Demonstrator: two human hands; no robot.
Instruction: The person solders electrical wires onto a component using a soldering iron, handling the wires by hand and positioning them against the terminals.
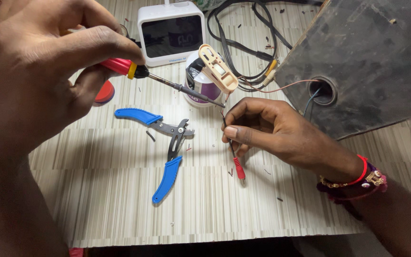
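Left hand (39, 71): soldering iron (167, 82) | right hand (267, 128): red-plug wire (236, 162) | tub (200, 81): contents hidden

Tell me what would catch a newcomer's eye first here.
The left hand holds a red-handled soldering iron, its tip meeting a thin wire pinched by the right hand at centre. Blue-handled pliers lie open on the striped table just below.
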